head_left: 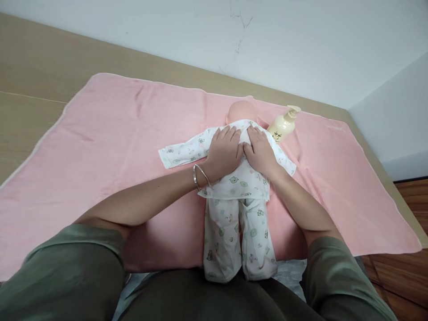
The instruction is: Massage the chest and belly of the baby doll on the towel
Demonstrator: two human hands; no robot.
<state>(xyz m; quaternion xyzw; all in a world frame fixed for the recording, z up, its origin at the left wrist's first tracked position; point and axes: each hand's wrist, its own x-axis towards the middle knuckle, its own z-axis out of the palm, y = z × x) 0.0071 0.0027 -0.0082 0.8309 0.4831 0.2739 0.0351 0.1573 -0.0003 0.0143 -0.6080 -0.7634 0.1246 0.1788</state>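
Observation:
A baby doll (243,111) lies on a pink blanket, its bald head at the far end and its legs toward me. It wears a white printed top (234,185) and matching trousers (222,236). No face shows, so its back seems to be up. My left hand (224,149), with a silver bangle at the wrist, rests flat on the left of the upper torso. Beside it, my right hand (260,151) lies flat on the right side. Both hands have their fingers stretched toward the head, and the thumbs nearly meet. Neither hand grips anything.
The pink blanket (140,129) covers much of a wooden table (36,58). A cream pump bottle (284,124) leans or lies right of the doll's head. Behind the table rises a white wall (187,40) with a crack. Brown wood flooring (397,276) shows at lower right.

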